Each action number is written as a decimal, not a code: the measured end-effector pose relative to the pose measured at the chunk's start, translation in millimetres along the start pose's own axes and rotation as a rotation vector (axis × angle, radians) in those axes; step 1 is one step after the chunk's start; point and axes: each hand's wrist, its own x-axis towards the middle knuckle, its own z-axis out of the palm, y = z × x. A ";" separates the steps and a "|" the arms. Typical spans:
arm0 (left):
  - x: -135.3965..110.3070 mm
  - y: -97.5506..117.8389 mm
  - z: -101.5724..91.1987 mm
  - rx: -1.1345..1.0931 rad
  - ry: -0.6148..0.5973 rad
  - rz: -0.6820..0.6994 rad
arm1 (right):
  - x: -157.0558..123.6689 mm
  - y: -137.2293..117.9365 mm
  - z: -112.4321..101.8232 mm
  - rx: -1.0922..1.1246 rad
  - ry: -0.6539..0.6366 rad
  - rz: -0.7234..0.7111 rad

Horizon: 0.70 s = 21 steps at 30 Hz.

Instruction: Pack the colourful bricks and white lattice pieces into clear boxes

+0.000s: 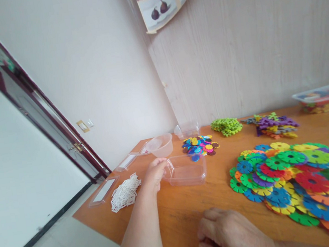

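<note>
My left hand reaches forward and grips the left edge of a clear rectangular plastic box on the wooden table. Its fingers curl over the rim. My right hand rests on the table near the front edge with fingers curled under, nothing visible in it. To its right lies a big heap of large colourful snowflake discs.
A pile of small coloured discs lies behind the box, beside a clear round bowl and another clear tub. White lattice pieces, clear lids, green pieces, purple-yellow pieces, a filled bin.
</note>
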 end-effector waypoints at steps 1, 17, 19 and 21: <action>0.1 -0.1 -0.2 -0.009 -0.006 -0.002 | -0.2 -0.4 0.2 -0.001 0.004 -0.001; 2.3 -4.0 1.0 -0.037 0.005 0.090 | -1.7 -4.6 -1.7 0.023 -0.001 0.028; 0.8 -2.7 1.3 -0.015 0.048 0.129 | -1.7 -4.8 -1.3 0.025 -0.001 0.040; -0.9 -1.1 2.4 -0.011 0.085 0.157 | -1.2 -4.3 -1.2 0.022 -0.003 0.039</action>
